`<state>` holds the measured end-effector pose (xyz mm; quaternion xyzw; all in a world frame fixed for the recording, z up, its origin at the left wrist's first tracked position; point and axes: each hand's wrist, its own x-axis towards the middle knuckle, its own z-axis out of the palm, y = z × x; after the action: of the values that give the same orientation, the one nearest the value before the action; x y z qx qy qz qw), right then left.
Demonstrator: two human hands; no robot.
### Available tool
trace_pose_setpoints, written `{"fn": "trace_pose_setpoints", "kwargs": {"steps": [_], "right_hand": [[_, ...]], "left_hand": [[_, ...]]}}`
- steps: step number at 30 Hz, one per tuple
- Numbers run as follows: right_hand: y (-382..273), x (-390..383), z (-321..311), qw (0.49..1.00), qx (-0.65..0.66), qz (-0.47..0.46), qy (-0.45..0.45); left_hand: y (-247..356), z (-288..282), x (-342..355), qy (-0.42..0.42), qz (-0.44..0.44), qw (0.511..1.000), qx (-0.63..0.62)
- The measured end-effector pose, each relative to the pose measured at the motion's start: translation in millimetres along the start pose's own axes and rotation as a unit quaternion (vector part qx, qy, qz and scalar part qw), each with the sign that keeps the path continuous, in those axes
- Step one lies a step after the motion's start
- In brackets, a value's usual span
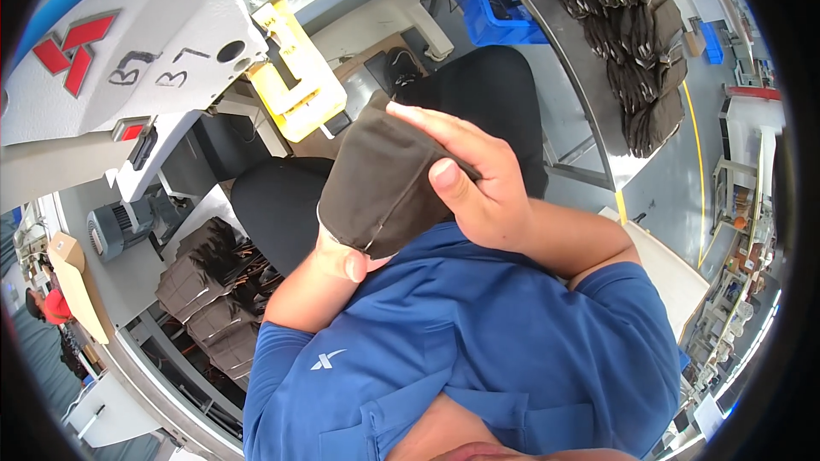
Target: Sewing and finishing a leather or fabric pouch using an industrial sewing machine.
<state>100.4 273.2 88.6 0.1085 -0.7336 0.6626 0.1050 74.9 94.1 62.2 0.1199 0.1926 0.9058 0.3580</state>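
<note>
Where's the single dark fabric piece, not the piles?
Head view, just left of centre: the dark fabric piece is between the left hand and right hand, below and right of the yellow plate.

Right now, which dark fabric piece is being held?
The dark piece between the left hand and right hand; the others lie in the upper-right pile and lower-left stack.
</note>
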Motion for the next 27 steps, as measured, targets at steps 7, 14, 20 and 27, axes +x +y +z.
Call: {"fn": "trace_pose_setpoints", "kwargs": {"steps": [7,14,20,27], "right_hand": [[-2.0,3.6,5.0,0.999,-0.007,0.012,0.03],[0.8,7.1,4.5,0.988,0.05,0.11,0.095],[-17.4,13.3,-2.8,0.994,-0.004,0.099,0.04],[-23.6,13.9,-9.3,0.993,-0.097,-0.065,-0.013]], "left_hand": [[2.7,3.9,-3.7,0.053,0.021,0.996,-0.07],[16.6,19.7,1.0,0.129,-0.032,0.98,0.148],[12.6,9.9,-1.5,0.1,-0.026,0.994,0.043],[8.5,4.8,14.9,0.019,-0.049,0.998,0.026]]}}
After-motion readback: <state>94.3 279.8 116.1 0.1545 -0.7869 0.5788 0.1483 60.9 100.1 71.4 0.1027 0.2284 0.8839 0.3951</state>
